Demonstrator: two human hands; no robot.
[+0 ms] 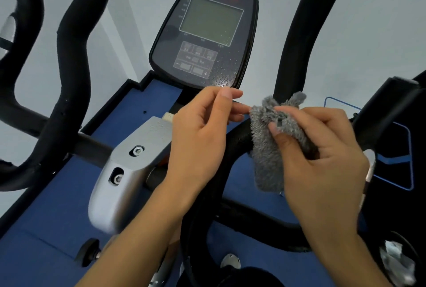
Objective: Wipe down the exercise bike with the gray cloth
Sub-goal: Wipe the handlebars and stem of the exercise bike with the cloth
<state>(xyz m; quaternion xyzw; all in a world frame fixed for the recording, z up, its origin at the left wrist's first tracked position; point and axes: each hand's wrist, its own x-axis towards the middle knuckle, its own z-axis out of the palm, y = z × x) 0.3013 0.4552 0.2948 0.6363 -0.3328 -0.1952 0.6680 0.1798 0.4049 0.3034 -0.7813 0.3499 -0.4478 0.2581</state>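
The exercise bike fills the view: its console with a grey screen and buttons stands at centre top, water droplets speckling its lower right corner. A fluffy gray cloth is bunched in my right hand, hanging over a black handlebar tube just below the console. My left hand hovers beside the cloth's left edge, thumb and fingertips close together at the cloth, palm holding nothing. A silver bracket with bolts sits left of my left forearm.
Curved black foam handlebars rise on the left, another black upright on the right. Blue floor mat lies below, white wall behind. A dark machine part sits at right, crumpled plastic at bottom right.
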